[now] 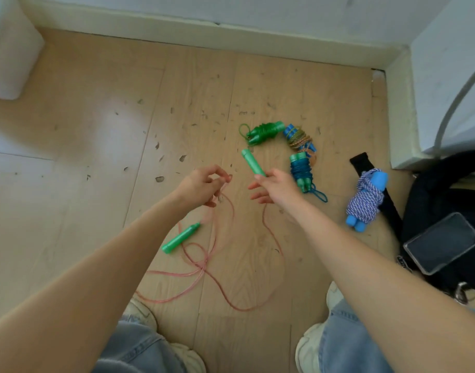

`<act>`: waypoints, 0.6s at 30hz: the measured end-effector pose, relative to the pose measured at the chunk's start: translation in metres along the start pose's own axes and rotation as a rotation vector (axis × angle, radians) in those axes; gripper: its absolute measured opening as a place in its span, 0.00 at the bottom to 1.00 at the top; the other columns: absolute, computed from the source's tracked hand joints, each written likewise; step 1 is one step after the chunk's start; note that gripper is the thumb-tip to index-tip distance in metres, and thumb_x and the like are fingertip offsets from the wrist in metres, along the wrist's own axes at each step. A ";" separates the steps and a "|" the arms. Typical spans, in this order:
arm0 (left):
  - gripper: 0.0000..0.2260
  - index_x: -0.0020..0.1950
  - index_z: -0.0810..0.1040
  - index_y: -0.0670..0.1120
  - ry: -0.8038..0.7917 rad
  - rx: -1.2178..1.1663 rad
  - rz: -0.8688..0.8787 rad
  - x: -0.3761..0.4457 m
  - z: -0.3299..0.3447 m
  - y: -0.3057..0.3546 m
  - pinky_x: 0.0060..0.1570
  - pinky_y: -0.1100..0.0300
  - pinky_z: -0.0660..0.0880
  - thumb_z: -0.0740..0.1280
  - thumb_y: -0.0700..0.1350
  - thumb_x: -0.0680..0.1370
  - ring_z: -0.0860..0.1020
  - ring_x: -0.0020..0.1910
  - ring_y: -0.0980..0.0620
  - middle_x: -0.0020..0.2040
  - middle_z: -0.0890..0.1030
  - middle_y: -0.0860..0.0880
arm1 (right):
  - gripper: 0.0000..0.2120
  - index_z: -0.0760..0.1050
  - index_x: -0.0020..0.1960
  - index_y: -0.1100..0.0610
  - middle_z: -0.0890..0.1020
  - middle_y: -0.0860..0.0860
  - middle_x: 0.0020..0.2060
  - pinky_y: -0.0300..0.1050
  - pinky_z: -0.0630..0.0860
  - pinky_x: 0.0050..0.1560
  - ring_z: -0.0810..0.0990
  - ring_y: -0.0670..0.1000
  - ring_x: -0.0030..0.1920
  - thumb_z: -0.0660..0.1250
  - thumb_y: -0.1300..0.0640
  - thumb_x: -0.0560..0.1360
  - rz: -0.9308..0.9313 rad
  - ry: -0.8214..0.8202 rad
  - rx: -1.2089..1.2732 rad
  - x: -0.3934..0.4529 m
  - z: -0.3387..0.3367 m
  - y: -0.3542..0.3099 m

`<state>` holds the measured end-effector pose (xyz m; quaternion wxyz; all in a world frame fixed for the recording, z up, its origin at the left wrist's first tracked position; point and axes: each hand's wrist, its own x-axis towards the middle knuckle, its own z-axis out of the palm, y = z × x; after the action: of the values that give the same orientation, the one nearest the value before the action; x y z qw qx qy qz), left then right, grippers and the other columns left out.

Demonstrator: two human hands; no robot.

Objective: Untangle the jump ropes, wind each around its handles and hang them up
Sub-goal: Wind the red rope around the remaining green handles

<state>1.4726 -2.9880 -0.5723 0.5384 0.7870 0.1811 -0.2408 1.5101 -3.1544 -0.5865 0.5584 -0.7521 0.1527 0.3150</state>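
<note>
A pink jump rope lies in loose loops on the wooden floor. My left hand pinches a strand of it above the floor. My right hand holds one light green handle, pointing up and away. The other green handle lies on the floor below my left hand. Beyond my hands lie wound ropes: a dark green one, a blue-handled one with orange-green cord and a teal one. A blue-handled rope with purple-white cord lies to the right.
A black bag with a phone on it sits at the right, its strap reaching under the purple-white rope. A baseboard runs along the far wall. My shoes and jeans are at the bottom.
</note>
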 end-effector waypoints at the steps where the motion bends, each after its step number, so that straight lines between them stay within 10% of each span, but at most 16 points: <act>1: 0.08 0.42 0.76 0.51 -0.021 0.035 0.038 -0.008 -0.005 0.011 0.34 0.62 0.75 0.61 0.44 0.79 0.69 0.29 0.55 0.31 0.71 0.49 | 0.13 0.67 0.62 0.65 0.80 0.61 0.54 0.36 0.74 0.32 0.78 0.49 0.36 0.58 0.61 0.79 -0.025 -0.028 0.008 -0.010 -0.002 -0.011; 4: 0.09 0.41 0.78 0.53 -0.058 0.112 0.144 -0.035 -0.019 0.043 0.30 0.67 0.71 0.62 0.44 0.78 0.69 0.27 0.57 0.30 0.72 0.52 | 0.12 0.68 0.63 0.61 0.80 0.55 0.51 0.40 0.73 0.42 0.76 0.50 0.47 0.55 0.60 0.81 -0.103 -0.163 0.098 -0.046 -0.005 -0.042; 8: 0.10 0.42 0.79 0.52 0.037 0.022 0.261 -0.070 -0.031 0.072 0.31 0.67 0.70 0.61 0.43 0.79 0.70 0.29 0.58 0.31 0.73 0.53 | 0.08 0.69 0.50 0.59 0.74 0.53 0.31 0.41 0.71 0.38 0.75 0.51 0.32 0.52 0.58 0.81 -0.119 -0.340 0.214 -0.095 0.001 -0.075; 13: 0.07 0.43 0.76 0.50 0.033 0.630 0.272 -0.102 -0.039 0.070 0.37 0.62 0.71 0.60 0.46 0.79 0.75 0.35 0.56 0.36 0.78 0.52 | 0.11 0.68 0.40 0.56 0.62 0.48 0.26 0.35 0.59 0.19 0.60 0.42 0.17 0.56 0.55 0.80 -0.231 0.059 0.169 -0.116 -0.022 -0.103; 18: 0.12 0.62 0.73 0.45 0.042 0.392 0.248 -0.115 -0.045 0.056 0.58 0.61 0.68 0.59 0.42 0.80 0.73 0.61 0.49 0.62 0.76 0.47 | 0.11 0.70 0.52 0.60 0.75 0.54 0.37 0.45 0.69 0.38 0.74 0.54 0.39 0.56 0.52 0.80 -0.338 0.265 -0.501 -0.109 -0.056 -0.098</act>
<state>1.4178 -2.9685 -0.4499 0.3969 0.8975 0.0441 -0.1869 1.5014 -3.1876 -0.4339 0.3758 -0.9152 0.0148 0.1450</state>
